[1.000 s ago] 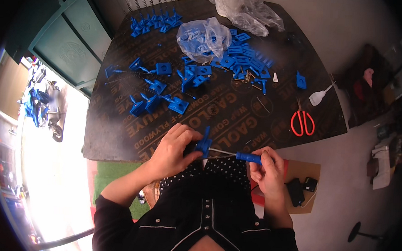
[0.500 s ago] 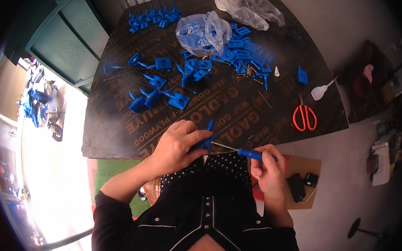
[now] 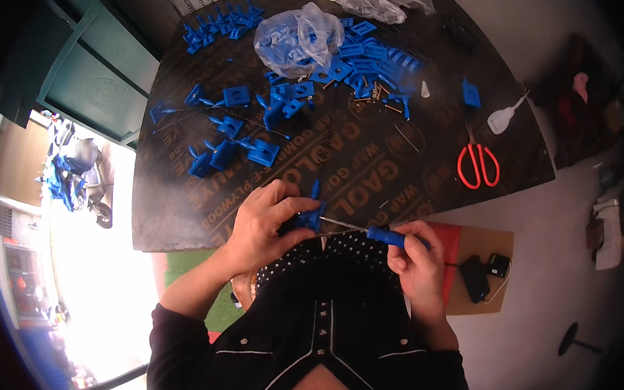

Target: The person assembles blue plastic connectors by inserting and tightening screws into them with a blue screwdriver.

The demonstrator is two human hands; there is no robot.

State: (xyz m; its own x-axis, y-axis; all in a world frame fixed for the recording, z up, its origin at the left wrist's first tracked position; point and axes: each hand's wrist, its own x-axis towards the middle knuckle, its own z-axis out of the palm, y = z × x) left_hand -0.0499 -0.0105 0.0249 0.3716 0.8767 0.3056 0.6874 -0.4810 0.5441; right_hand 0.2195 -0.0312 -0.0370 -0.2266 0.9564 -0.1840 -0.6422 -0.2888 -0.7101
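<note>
My left hand [image 3: 265, 219] is closed around a blue plastic part [image 3: 313, 216] just over the table's near edge. A thin blue stem stands up from that part, and the fingers cover much of the rest. My right hand [image 3: 422, 256] grips a screwdriver [image 3: 386, 237] by its blue handle. Its metal shaft points left, and the tip meets the side of the blue part; what it touches there is too small to make out.
Blue assemblies [image 3: 222, 151] lie on the dark table [image 3: 183, 223] beyond my left hand. Farther back are a plastic bag [image 3: 291, 49] of blue pieces, loose blue parts [image 3: 361, 60] and screws [image 3: 377, 92]. Red-handled scissors [image 3: 478, 167] and a white pointed bottle [image 3: 501, 120] are at right.
The whole view has shifted and turned slightly. Both hands keep their holds, and the screwdriver stays at the blue part, its handle now slightly flatter.
</note>
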